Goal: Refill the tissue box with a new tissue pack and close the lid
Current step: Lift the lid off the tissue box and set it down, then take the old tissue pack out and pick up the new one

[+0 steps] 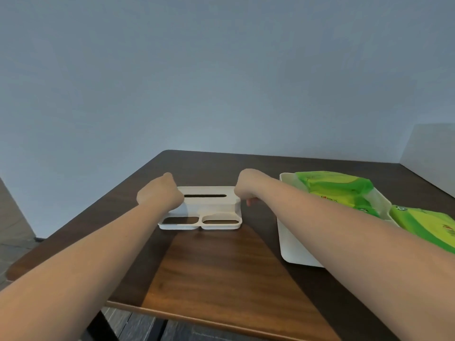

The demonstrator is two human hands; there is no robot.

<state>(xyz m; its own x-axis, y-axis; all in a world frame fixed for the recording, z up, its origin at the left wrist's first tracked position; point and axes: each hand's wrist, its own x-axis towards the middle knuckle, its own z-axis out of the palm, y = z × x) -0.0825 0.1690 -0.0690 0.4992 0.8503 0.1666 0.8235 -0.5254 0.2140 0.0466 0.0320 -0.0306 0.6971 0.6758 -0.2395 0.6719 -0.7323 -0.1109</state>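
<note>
While both arms reach across the dark wooden worktop [216,267], the left hand [160,193] and the right hand [246,187] sit curled at either end of the white tissue box lid [209,205]; whether they actually grip it, I cannot tell. Off to the right lies a white tray [293,242] carrying a green tissue pack [337,187], a second pack [428,225] just beside it.

Tissue box [209,205] mid-table [221,267] — tray [295,247] to its right, holding a tissue pack [337,188].
</note>
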